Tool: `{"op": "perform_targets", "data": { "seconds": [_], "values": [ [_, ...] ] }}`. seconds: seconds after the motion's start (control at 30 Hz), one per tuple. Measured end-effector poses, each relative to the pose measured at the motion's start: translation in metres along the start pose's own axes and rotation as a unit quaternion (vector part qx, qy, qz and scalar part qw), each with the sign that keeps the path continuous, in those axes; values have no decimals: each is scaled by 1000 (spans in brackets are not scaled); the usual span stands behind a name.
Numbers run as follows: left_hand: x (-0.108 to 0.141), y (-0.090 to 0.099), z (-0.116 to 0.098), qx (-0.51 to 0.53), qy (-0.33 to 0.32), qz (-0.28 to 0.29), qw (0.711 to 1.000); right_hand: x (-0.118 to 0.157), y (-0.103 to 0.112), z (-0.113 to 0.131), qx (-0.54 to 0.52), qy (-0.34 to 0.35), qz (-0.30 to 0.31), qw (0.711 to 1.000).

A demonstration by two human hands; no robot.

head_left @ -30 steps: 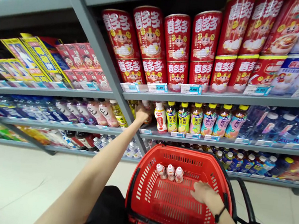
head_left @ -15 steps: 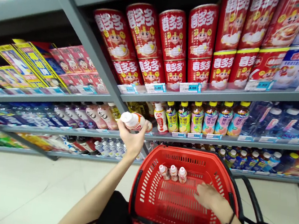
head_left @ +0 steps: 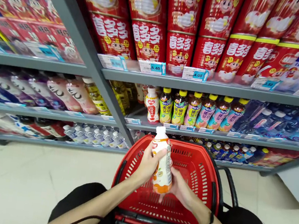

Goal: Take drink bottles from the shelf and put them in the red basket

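Observation:
A white drink bottle [head_left: 162,166] with a white cap and orange bands is held up over the red shopping basket [head_left: 123,210]. My left hand [head_left: 147,164] grips its upper left side, the thumb across the front. Around the lower right side is my right hand [head_left: 180,188], with its fingers partly hidden behind the bottle and a fingertip showing below the base. The bottle and hands cover much of the basket's inside, so the small bottles in it are mostly hidden. On the shelf beyond stands a white and red bottle [head_left: 153,105].
Tea bottles with yellow caps [head_left: 179,107] line the middle shelf [head_left: 203,135]. Red cans [head_left: 180,52] are stacked above. A black basket handle [head_left: 229,183] sticks out at the right. My knees flank the basket on the tiled floor [head_left: 21,180].
My left hand has brought the bottle from the shelf front down and right over the basket, turning it upright. My right hand has come up from the basket to the bottle. The view has shifted closer.

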State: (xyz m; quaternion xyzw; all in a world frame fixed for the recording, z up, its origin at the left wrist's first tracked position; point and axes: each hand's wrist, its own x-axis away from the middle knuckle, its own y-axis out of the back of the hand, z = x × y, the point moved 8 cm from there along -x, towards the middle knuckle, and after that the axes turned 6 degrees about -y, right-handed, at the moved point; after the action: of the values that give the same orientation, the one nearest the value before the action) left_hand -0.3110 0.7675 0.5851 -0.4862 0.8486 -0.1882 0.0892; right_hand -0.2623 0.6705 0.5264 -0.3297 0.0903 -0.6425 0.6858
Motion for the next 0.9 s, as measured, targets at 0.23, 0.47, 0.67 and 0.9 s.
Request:
{"op": "perform_targets", "data": {
  "seconds": [0.23,0.47,0.67,0.9],
  "values": [
    [13,-7,-14,-59,-70,67,994,9,-3,0,45,28,6,999],
    [20,-10,-17,-76,-77,98,989,12,9,-2,53,31,-25,998],
    [19,-10,-20,-72,-77,93,990,14,8,1,73,25,-31,997],
    [17,-2,6,130,139,8,982,21,2,0,38,4,-50,998]
  ]
}}
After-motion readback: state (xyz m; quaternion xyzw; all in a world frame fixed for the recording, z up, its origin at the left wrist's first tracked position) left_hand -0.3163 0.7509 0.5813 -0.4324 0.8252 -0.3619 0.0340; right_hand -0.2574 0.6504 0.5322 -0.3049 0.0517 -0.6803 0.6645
